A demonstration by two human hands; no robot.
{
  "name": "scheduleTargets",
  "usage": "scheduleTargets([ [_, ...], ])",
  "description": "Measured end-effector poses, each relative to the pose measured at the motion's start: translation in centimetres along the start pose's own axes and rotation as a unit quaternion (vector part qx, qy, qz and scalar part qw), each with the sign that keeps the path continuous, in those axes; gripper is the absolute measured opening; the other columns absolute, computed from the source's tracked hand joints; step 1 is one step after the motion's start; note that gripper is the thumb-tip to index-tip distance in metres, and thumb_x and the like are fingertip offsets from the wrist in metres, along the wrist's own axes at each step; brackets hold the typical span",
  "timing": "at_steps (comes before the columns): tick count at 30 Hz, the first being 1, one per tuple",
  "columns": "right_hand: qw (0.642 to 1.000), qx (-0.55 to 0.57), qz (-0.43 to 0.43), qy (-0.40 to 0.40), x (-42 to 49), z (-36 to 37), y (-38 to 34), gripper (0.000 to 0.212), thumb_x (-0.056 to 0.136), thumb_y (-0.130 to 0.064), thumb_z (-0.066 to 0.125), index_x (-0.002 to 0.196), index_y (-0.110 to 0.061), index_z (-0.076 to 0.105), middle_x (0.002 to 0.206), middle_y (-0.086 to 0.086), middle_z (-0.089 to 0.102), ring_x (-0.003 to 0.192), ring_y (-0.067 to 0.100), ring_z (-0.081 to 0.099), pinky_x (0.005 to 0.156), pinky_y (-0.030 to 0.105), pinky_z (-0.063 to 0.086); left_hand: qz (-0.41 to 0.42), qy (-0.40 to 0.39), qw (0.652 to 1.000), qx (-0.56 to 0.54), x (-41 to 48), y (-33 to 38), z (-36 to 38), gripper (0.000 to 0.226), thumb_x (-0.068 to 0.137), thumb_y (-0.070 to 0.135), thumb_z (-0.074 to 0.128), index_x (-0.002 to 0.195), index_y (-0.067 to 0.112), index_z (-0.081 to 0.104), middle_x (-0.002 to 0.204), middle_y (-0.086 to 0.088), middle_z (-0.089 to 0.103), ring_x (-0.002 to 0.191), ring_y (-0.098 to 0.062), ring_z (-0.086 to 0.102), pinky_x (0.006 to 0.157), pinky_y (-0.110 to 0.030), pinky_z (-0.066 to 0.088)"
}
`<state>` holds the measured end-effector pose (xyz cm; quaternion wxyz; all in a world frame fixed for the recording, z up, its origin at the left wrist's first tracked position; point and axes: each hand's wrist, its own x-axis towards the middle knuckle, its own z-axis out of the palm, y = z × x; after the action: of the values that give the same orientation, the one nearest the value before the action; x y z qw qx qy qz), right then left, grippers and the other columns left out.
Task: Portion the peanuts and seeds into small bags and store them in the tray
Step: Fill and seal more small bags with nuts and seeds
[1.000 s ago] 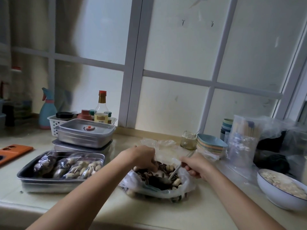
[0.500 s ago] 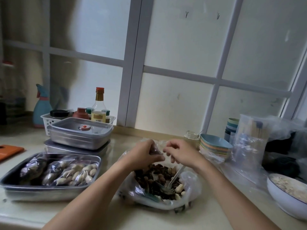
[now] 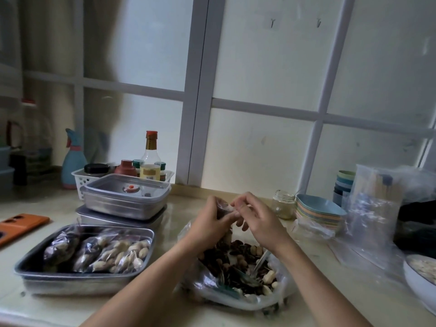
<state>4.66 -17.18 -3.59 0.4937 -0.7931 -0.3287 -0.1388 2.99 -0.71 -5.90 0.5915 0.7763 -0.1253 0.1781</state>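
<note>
A big clear plastic bag of peanuts and dark seeds lies open on the counter in front of me, with a metal spoon resting in it. Above it my left hand grips a small filled bag around its neck. My right hand pinches the top of that same small bag. On the left sits the metal tray holding several filled small bags of peanuts and seeds.
Two lidded steel containers are stacked behind the tray, with a white basket of bottles behind them. An orange phone lies far left. A glass jar, stacked plates, plastic bags and a white bowl crowd the right.
My right hand let go of the spoon, left it in the big bag, and rose to meet my left hand. Both hands lifted the small bag above the big bag.
</note>
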Motion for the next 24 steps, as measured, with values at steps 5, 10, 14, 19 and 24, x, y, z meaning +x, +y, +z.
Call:
scheduleTargets([
  [5,0.996,-0.054,-0.018,-0.071,-0.4,-0.1,0.5,0.035,0.102,-0.052,0.047,0.111,-0.033,0.074,0.111,-0.009,0.060,0.103,0.008,0.063,0.086,0.022,0.052,0.014,-0.021,0.999,0.035,-0.1,-0.3,0.5,0.028,0.095,0.022,0.070,0.107,0.015,0.045,0.078,0.001,0.061,0.057,-0.008,0.055,0.054,-0.023,0.043],
  [10,0.994,-0.099,-0.019,-0.042,-0.3,-0.8,0.3,0.008,0.098,-0.037,0.068,0.099,-0.035,0.076,0.102,-0.015,0.064,0.093,0.006,0.065,0.081,0.021,0.051,0.012,-0.016,0.999,0.036,-0.1,-0.4,0.2,0.035,0.093,0.017,0.071,0.111,0.016,0.042,0.087,-0.004,0.064,0.062,-0.010,0.059,0.056,-0.028,0.049],
  [14,0.994,-0.100,-0.009,-0.049,-0.4,-1.6,0.2,0.011,0.097,-0.033,0.069,0.088,-0.029,0.074,0.080,-0.006,0.072,0.072,0.011,0.067,0.072,0.038,0.057,0.003,-0.042,0.998,0.042,-0.4,-0.3,0.1,0.062,0.080,0.025,0.087,0.119,0.017,0.040,0.097,-0.012,0.072,0.087,-0.022,0.072,0.078,-0.040,0.061],
  [19,0.996,-0.082,-0.012,-0.011,-0.4,-2.3,0.2,0.014,0.099,-0.022,0.067,0.087,-0.026,0.071,0.077,-0.002,0.071,0.073,0.013,0.068,0.075,0.040,0.058,-0.026,-0.078,0.996,0.021,-0.6,0.0,-0.1,0.070,0.079,0.034,0.086,0.126,0.021,0.036,0.096,0.004,0.078,0.094,-0.006,0.072,0.095,-0.037,0.057],
  [24,0.993,-0.116,0.001,-0.015,-0.6,-2.5,0.2,0.016,0.099,-0.019,0.067,0.084,-0.024,0.070,0.074,-0.004,0.069,0.070,0.012,0.067,0.069,0.030,0.055,-0.038,-0.085,0.995,0.028,-0.9,0.4,-0.1,0.073,0.080,0.034,0.086,0.129,0.018,0.035,0.101,0.005,0.076,0.096,-0.004,0.071,0.096,-0.031,0.056],
])
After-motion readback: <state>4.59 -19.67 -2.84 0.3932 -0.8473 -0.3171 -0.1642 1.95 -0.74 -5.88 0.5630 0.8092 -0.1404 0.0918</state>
